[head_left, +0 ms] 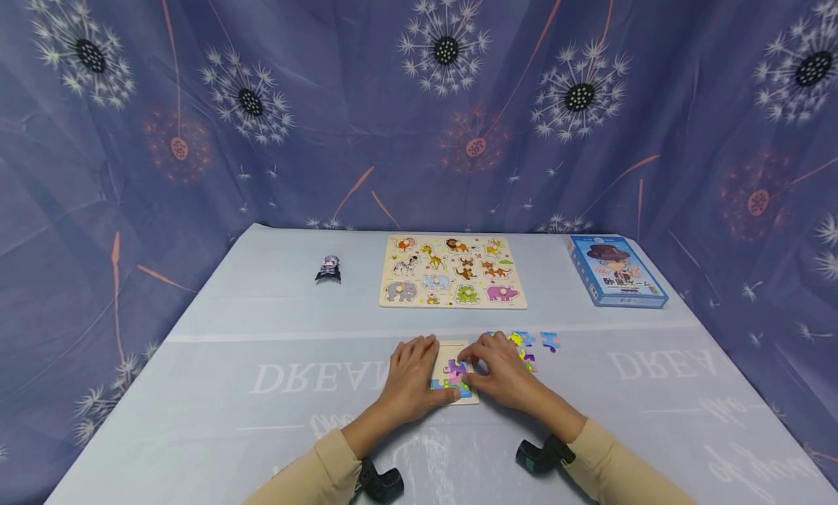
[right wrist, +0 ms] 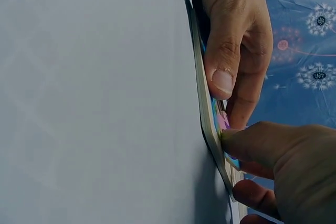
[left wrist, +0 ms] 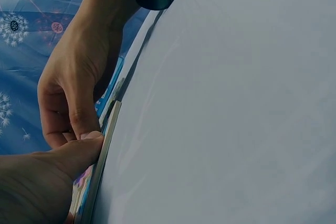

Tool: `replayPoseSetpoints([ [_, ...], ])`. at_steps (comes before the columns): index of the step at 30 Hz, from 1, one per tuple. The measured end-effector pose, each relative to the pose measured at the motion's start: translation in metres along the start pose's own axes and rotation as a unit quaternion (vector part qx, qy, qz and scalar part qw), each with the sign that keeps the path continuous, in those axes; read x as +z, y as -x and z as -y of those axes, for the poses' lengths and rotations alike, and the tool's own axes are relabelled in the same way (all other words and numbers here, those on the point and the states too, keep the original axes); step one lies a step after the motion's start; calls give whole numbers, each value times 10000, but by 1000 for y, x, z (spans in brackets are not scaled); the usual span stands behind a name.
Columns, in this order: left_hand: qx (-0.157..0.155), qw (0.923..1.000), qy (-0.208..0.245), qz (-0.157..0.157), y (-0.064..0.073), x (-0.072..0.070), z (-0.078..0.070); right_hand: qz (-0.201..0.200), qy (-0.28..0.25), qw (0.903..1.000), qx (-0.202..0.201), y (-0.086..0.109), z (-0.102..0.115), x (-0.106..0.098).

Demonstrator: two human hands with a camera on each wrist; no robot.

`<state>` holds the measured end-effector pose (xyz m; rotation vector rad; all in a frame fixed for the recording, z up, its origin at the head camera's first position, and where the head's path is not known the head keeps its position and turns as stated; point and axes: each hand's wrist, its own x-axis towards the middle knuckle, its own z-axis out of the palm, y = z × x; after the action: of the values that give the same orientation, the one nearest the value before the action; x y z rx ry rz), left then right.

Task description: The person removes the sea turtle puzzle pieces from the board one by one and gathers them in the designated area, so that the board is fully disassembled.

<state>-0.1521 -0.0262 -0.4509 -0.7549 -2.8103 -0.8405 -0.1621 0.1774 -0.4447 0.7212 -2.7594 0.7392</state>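
A small wooden puzzle tray (head_left: 452, 345) lies on the table, with pink, purple, green and blue jigsaw pieces (head_left: 455, 372) in its lower part. My left hand (head_left: 412, 381) rests along the tray's left side, fingers stretched forward and thumb pressing near the front edge. In the left wrist view the left thumb (left wrist: 86, 148) lies over the tray's edge. My right hand (head_left: 507, 367) pinches a puzzle piece (right wrist: 232, 161) at the tray's right side between thumb and fingers; they partly hide it. Loose jigsaw pieces (head_left: 550, 340) lie just beyond the right hand.
Behind the tray lies a wooden animal peg puzzle (head_left: 453, 272). A blue game box (head_left: 617, 271) stands at the back right, and a small purple-haired figurine (head_left: 329, 268) at the back left. A dandelion-print curtain (head_left: 366, 112) hangs behind the table.
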Motion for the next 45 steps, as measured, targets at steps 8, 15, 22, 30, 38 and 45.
replayPoseSetpoints([
  [8, -232, 9994, 5, 275, -2, 0, 0, 54, -71, 10000, -42, -2, 1, -1],
  [15, -224, 9994, -24, 271, -2, -1, -1, 248, -243, 9993, 154, -3, 4, -3],
  [22, -223, 9995, -77, 228, -1, -1, -1, 383, -461, 9978, 283, -2, 4, -3],
  [30, -261, 9993, -83, 263, -2, -1, -1, 509, -414, 9971, 376, -3, 5, -3],
  [38, -302, 9991, -36, 310, -1, -2, -1, 428, -463, 9965, 544, -3, 4, -2],
  [45, -281, 9992, -31, 297, -1, -2, -1, 197, -271, 9994, 115, 1, -1, -3],
])
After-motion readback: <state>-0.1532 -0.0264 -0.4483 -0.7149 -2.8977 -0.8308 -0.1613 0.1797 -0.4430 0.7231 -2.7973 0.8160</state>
